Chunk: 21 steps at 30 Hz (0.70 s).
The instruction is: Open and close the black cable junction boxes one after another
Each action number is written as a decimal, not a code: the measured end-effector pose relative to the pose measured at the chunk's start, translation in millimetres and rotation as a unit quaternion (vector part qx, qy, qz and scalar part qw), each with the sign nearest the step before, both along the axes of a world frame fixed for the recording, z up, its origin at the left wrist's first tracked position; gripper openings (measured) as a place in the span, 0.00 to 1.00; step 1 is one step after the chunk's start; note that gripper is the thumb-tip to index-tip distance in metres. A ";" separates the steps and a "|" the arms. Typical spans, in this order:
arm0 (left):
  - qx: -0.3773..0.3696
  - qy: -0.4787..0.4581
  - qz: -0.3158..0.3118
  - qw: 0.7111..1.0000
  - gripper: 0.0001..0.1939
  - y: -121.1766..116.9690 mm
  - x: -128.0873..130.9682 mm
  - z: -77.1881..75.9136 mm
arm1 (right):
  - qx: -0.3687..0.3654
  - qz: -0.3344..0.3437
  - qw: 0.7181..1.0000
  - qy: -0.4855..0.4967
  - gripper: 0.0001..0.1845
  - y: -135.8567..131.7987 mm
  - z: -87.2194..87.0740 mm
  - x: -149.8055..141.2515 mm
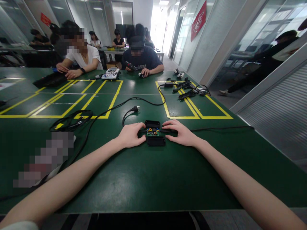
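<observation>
A small green circuit board (153, 132) with copper-coloured coils and blue and yellow wires lies on the table in front of me. One black plastic case half (153, 124) is just beyond it, and the other black case half (156, 141) lies on the near side. My left hand (130, 135) rests at the left end of these parts, thumb and fingers apart in a C shape. On the right, my right hand (179, 133) curves its spread fingers around a black cable at the board's end. Whether fingertips touch the case halves is hard to tell.
A black power plug (136, 109) lies beyond my left hand. Coiled black cable (72, 120) and a blurred-out item (45, 159) are at the left. Several black adapters (185, 89) lie inside yellow tape (216, 117) at the back right. Two people sit across the green table (124, 185).
</observation>
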<state>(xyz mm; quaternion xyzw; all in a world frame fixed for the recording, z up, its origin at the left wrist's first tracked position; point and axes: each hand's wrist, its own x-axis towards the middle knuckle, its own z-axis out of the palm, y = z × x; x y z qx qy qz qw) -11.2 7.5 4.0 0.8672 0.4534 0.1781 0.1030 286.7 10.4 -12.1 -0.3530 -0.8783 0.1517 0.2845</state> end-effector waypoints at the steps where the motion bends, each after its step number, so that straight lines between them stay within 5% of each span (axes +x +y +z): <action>1: -0.001 -0.004 0.003 1.000 0.14 0.8 -0.6 0.1 | -0.001 -0.010 1.000 0.003 0.09 1.2 0.9 2.5; 6: -0.010 0.004 0.050 0.999 0.07 4.7 -2.7 3.7 | -0.026 -0.053 0.998 0.007 0.08 6.3 4.2 11.3; 16: -0.012 0.056 0.100 0.993 0.21 6.8 -1.6 6.7 | -0.056 -0.114 0.988 -0.083 0.05 8.7 9.2 8.3; 21: -0.015 0.045 0.100 0.994 0.24 7.3 -1.8 4.9 | -0.075 -0.129 0.982 -0.116 0.21 9.0 11.7 5.7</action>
